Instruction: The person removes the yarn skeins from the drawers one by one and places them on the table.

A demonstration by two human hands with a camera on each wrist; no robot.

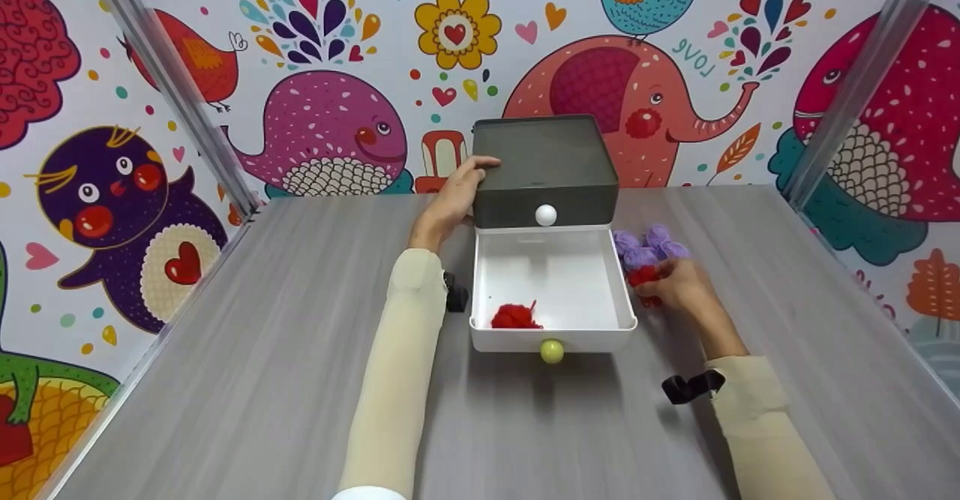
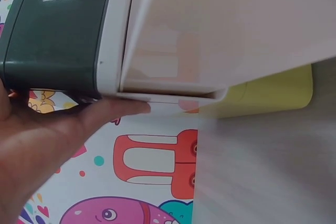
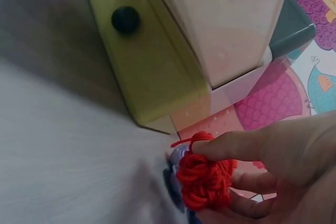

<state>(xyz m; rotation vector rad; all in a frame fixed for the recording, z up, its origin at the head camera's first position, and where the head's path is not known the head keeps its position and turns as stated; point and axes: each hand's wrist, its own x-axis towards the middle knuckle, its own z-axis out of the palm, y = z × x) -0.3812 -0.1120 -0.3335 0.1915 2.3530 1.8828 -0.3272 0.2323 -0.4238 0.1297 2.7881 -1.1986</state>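
A small drawer unit has a dark grey top [image 1: 540,151] with a white knob. Below it, a white drawer [image 1: 555,267] with a yellow-green knob is pulled out and contains a red yarn bundle [image 1: 514,316]. My left hand [image 1: 450,200] rests against the unit's left side, a finger at the top edge; in the left wrist view its thumb [image 2: 118,109] lies along the white side wall. To the right of the drawer, my right hand [image 1: 682,286] pinches another red yarn bundle [image 3: 205,174] between thumb and fingers. Purple yarn bundles [image 1: 649,245] lie just beyond it.
Under the white drawer, a yellow drawer [image 3: 152,51] with a dark knob shows in the right wrist view. The unit stands on a grey wood-grain table [image 1: 315,335]. Behind is a cartoon-printed wall [image 1: 322,125], with metal posts [image 1: 862,73] at the sides.
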